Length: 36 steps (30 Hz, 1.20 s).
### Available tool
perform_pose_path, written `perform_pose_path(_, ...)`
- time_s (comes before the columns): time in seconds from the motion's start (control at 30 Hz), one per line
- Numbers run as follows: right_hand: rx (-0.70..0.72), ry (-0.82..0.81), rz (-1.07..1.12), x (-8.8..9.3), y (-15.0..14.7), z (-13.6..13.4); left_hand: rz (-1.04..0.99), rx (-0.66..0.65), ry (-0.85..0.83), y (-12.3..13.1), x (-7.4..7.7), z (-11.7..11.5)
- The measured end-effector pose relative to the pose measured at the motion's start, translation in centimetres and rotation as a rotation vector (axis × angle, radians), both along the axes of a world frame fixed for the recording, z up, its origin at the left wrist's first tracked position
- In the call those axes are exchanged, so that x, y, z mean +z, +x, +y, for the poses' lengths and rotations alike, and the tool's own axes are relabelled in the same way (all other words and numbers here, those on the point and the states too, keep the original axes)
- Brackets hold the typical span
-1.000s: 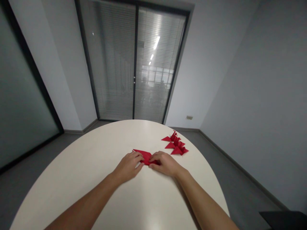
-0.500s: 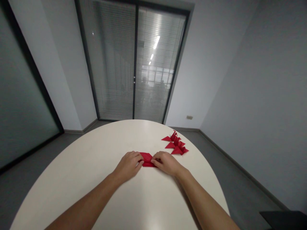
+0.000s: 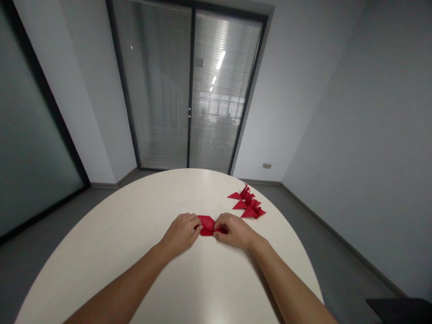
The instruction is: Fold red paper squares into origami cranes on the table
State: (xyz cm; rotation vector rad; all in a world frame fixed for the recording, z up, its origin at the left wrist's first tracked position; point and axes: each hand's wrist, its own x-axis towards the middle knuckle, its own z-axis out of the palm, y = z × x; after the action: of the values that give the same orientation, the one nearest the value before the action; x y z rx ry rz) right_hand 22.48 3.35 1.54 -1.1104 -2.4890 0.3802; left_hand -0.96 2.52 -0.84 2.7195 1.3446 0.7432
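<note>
A piece of folded red paper (image 3: 207,224) lies on the white table between my two hands. Thumb and fingers of my left hand (image 3: 182,230) are closed on its left end. At the right end, my right hand (image 3: 232,229) pinches the paper, its thumb at the near edge and its fingers curled over the top. Both hands cover the paper's ends, so only its middle shows well. Beyond my right hand sit several folded red paper cranes (image 3: 249,203), close together in a row.
The round white table (image 3: 151,198) fills the foreground, and the cranes rest near its far right edge. Past it stand a glass partition with blinds (image 3: 162,99) and pale walls. A dark flat object (image 3: 400,310) shows at the lower right corner.
My right thumb has shifted slightly down and the fingers have curled a little more over the paper. The left hand stays nearly where it was.
</note>
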Motion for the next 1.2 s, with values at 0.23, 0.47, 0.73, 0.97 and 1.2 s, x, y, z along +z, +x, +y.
perform_pose_path(0.23, 0.019, 0.003, 0.002, -0.1, 0.0, 0.1, -0.014, 0.0, 0.006, -0.1, -0.3, 0.1)
perform_pose_path(0.47, -0.025, -0.018, 0.019, 0.0, -0.1, 0.0, -0.006, 0.005, -0.01, 0.0, 0.1, -0.3)
perform_pose_path(0.73, 0.018, -0.002, 0.036, 0.1, -0.1, -0.1, -0.077, -0.052, -0.004, -0.1, -0.4, 0.0)
perform_pose_path(0.97, 0.039, 0.015, 0.072, -0.4, 0.0, 0.3, -0.17, -0.104, -0.018, -0.1, -0.8, 0.2)
perform_pose_path(1.2, -0.004, 0.013, 0.107, -0.9, 0.1, 0.3, -0.149, -0.048, -0.023, -0.2, -1.1, 0.4)
